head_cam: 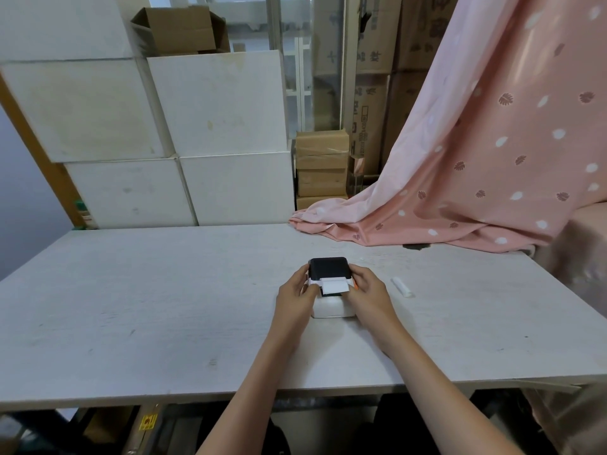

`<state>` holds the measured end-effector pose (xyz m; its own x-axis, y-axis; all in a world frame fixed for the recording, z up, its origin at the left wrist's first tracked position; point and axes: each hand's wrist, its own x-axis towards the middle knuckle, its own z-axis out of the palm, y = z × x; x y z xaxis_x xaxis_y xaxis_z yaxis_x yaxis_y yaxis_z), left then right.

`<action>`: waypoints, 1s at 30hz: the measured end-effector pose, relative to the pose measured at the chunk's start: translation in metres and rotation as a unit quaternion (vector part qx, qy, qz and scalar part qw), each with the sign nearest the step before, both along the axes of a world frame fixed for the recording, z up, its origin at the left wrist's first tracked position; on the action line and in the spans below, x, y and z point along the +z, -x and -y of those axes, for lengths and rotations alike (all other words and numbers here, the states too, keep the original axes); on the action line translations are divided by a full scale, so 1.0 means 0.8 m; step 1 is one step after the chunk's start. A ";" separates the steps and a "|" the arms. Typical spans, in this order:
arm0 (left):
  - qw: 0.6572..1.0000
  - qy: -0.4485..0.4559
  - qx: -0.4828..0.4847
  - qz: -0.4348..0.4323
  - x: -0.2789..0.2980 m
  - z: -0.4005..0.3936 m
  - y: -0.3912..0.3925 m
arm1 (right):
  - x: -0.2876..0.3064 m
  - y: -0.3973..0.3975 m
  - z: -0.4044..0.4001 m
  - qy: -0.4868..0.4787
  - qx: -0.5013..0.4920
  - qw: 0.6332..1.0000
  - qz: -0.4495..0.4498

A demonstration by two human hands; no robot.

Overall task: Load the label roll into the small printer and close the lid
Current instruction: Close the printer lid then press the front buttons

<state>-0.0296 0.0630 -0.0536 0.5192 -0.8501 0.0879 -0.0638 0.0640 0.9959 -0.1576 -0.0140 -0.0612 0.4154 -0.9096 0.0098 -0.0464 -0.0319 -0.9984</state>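
Stacked at far left behind the desk: four large white boxes, an open brown carton perched on top. Spread across the foreground, a pale wood-grain desk surface, bare on its left half.

At centre, slightly right of the middle: small label printer, white body, black lid at the far side, resting on the desk. Lid lowered over the body; whether fully latched cannot be told. White strip of label paper poking out of the slot just below the lid, toward the camera.

Left hand pressed against the printer's left side, fingers curled narrowly around the body and touching the lid's edge. Right hand mirrored on the right side, fingers likewise closed against the casing, an orange detail showing by the thumb. Both bare forearms reaching in from the bottom edge.

Just right of the right hand, apart from the printer: short white tube-shaped object lying flat on the desk, its nature unclear.

Behind the centre, small taped cardboard parcels stacked near a window frame. Farther right, tall printed cartons partly hidden by a pink curtain with white dots and dark leaf prints, its hem pooled on the desk's far right corner.
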 end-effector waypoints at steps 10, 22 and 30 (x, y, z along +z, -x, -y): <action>0.998 -0.033 0.025 0.039 -0.005 0.000 0.002 | -0.002 0.003 -0.016 0.107 -0.008 0.988 -0.111; 0.991 -0.044 0.037 0.120 0.000 -0.007 0.009 | -0.002 0.007 -0.019 0.134 0.002 0.985 -0.111; 0.990 -0.051 0.037 0.126 -0.002 -0.005 0.008 | -0.007 0.008 -0.014 0.126 -0.005 0.986 -0.106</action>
